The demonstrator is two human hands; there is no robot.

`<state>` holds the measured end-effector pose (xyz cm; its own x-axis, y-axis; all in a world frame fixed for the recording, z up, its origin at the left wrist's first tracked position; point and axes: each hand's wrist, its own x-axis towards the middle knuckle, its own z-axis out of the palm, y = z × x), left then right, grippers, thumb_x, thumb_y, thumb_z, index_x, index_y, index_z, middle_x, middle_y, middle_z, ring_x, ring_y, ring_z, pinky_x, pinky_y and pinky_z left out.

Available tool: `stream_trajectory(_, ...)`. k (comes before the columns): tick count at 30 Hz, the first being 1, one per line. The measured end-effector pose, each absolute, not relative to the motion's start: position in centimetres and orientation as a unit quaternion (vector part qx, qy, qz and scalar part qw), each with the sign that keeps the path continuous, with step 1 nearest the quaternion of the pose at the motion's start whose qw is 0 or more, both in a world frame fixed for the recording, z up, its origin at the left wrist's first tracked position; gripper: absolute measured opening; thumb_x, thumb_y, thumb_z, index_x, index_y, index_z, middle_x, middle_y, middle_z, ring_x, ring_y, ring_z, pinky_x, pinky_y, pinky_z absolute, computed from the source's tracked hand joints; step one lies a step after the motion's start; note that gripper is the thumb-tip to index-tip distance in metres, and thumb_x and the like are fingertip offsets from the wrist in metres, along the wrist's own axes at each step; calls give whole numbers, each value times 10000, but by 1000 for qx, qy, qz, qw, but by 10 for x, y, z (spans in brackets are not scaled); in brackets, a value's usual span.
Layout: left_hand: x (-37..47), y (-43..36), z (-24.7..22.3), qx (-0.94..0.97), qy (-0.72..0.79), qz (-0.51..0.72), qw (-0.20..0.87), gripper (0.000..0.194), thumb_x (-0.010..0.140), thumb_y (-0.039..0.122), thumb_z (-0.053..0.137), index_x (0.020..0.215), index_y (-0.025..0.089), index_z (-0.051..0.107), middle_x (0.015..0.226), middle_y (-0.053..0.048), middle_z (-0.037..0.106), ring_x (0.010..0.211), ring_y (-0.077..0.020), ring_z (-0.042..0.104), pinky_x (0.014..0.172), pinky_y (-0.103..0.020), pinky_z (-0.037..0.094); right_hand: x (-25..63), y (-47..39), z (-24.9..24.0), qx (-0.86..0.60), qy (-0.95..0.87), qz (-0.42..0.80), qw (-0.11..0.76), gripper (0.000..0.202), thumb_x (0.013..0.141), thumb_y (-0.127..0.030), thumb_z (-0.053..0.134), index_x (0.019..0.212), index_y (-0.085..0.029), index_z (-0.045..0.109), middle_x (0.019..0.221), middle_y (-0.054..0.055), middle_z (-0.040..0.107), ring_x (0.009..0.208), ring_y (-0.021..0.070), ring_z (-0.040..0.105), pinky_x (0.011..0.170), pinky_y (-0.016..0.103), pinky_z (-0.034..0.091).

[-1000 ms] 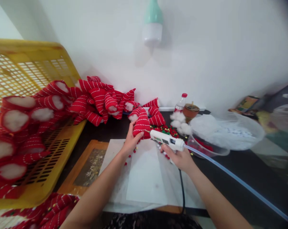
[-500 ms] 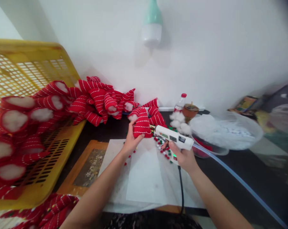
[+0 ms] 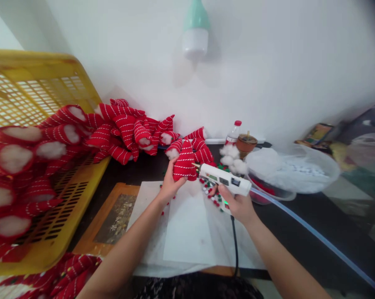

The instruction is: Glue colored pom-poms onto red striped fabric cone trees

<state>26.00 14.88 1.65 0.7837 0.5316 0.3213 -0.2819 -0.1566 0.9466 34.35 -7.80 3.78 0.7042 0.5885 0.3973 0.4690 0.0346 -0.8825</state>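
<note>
A red cone-shaped hat (image 3: 186,162) with white stitched stripes stands upright in my left hand (image 3: 169,182), which is wrapped round its lower left side. My right hand (image 3: 239,203) is closed on the handle of a white hot glue gun (image 3: 226,180). Its brass nozzle is at the hat's right side; whether it touches the cloth I cannot tell. A long translucent glue stick (image 3: 312,236) runs out of the gun's rear, and a black cord (image 3: 235,245) hangs from the handle. Small red, white and green pompoms (image 3: 215,199) lie scattered under the gun.
A yellow crate (image 3: 78,224) heaped with stuffed red cones (image 3: 125,128) stands at left. White paper (image 3: 189,236) covers the table before me, beside a wooden frame (image 3: 105,241). Cotton tufts (image 3: 231,158), a bottle (image 3: 234,133), a brown pot (image 3: 246,143) and plastic tubs (image 3: 324,182) are at right.
The glue gun's nozzle has come slightly left and up, now showing in front of the hat's right side. The hat has turned a little in my left hand. The view has shifted slightly.
</note>
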Motion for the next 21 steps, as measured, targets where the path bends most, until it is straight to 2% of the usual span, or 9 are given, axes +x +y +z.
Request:
stream_trajectory(3,265,151,14,619,140,315,705,727,704,269,771,1371,259,484,1231,-64,664,1024,-224,668,876,-343,550,343,-78,34,-628,-329,-18,705,456,920,-669,590,876,-229,701,722,70,700,690,254,683,666,382,596)
stream_trajectory(6,269,155,16,529,184,330,760,716,667,288,765,1330,258,496,1157,-57,675,919,-212,688,738,-318,576,346,-76,37,-542,-276,-112,786,449,940,-668,538,913,-236,656,863,96,712,913,306,712,835,455,599)
stream_trajectory(9,270,158,19,494,203,345,772,679,657,287,751,1294,251,519,1094,-48,679,843,-195,684,671,-298,569,351,-75,41,-500,-251,-150,815,420,976,-631,498,911,-238,630,877,91,705,924,302,707,852,457,588)
stream_trajectory(12,269,157,18,513,197,339,764,674,654,269,753,1285,257,518,1102,-46,681,875,-193,689,710,-299,573,353,-76,40,-559,-275,-104,775,422,963,-617,558,893,-218,676,827,74,703,766,250,676,814,412,578)
stream_trajectory(15,268,155,13,566,172,334,734,690,669,262,762,1310,268,507,1174,-53,679,961,-201,690,787,-301,567,350,-78,38,-651,-313,-14,691,449,963,-606,575,874,-194,727,695,36,655,511,158,517,591,327,521)
stream_trajectory(17,266,153,10,613,150,333,700,703,694,247,756,1347,273,499,1229,-56,671,1020,-208,678,858,-311,552,348,-78,39,-678,-335,25,654,467,961,-605,568,834,-188,737,622,17,606,465,137,463,508,294,461)
stream_trajectory(21,262,151,8,689,109,327,638,730,740,229,715,1422,273,457,1325,-70,634,1107,-229,647,965,-356,518,346,-76,45,-710,-367,63,597,484,932,-599,586,762,-175,745,544,2,548,481,146,505,495,274,441)
